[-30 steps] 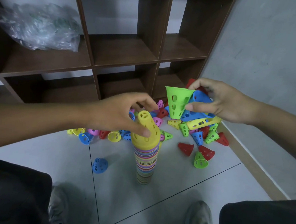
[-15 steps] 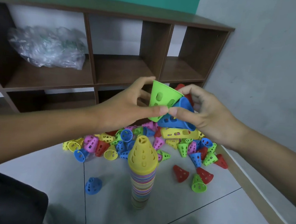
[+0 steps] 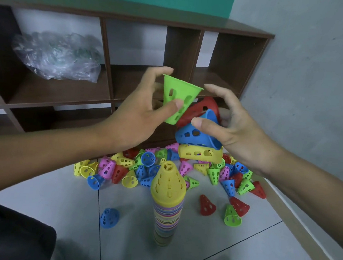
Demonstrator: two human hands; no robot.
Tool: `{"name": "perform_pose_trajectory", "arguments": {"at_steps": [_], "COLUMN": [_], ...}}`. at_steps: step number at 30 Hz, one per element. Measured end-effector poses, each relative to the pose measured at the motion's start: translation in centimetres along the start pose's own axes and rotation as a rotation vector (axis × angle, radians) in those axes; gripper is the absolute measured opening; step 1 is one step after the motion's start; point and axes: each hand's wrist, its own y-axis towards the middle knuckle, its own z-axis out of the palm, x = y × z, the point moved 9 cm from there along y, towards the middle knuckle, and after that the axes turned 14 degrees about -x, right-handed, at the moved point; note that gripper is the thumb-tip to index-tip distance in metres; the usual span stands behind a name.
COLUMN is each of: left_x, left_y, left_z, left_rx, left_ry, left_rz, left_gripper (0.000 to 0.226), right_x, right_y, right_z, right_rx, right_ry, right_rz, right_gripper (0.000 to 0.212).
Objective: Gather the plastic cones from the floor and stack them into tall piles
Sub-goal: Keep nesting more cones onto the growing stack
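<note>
Nearest to us, dead centre on the floor tiles, stands the tall striped stack [image 3: 167, 217], upright, topped by a yellow cone [image 3: 168, 182] with its narrow tip pointing up. A lone blue cone [image 3: 109, 218] lies just left of its base; two red ones and a green one lie to the right. Farther back, loose cones [image 3: 135, 168] crowd the floor in a bright heap under the shelf.

Up above the stack, the left hand [image 3: 139, 115] pinches a green cone [image 3: 177, 102] between thumb and fingers, and look, it's upside down, wide mouth up, tip slanting down and right. The right hand [image 3: 237, 130] grips a cluster: blue cone [image 3: 196, 134], red cone [image 3: 200, 111] and yellow cone beneath, lying roughly sideways.

So the stack sits directly below and nearer than the green cone; I'd say it needs flipping before it drops on.

Far behind, the brown shelf unit [image 3: 108, 64] holds a crumpled plastic bag [image 3: 56, 56].
</note>
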Motion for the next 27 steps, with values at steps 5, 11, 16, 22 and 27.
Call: {"name": "perform_pose_trajectory", "arguments": {"at_steps": [5, 11, 16, 22, 27], "left_x": [1.0, 2.3, 2.5, 2.4, 2.1], "left_y": [0.7, 0.9, 0.2, -0.5, -0.8], "left_z": [-1.9, -1.9, -0.9, 0.4, 1.5], "left_rx": [-0.07, 0.011, 0.137, 0.233, 0.288], "left_ry": [0.103, 0.231, 0.29, 0.262, 0.213], "left_rz": [0.027, 0.041, 0.06, 0.039, 0.023], "left_gripper": [0.063, 0.045, 0.043, 0.04, 0.038], "right_x": [-0.8, -0.9, -0.4, 0.3, 0.6], "right_y": [0.7, 1.2, 1.0, 0.7, 0.5], "right_z": [-1.7, -3.3, -3.7, -3.9, -3.8], "right_rx": [-0.124, -0.229, -0.266, -0.344, -0.398], "right_ry": [0.038, 0.183, 0.316, 0.433, 0.456], "right_rz": [0.068, 0.181, 0.208, 0.205, 0.194], "right_gripper": [0.085, 0.069, 0.046, 0.046, 0.044]}}
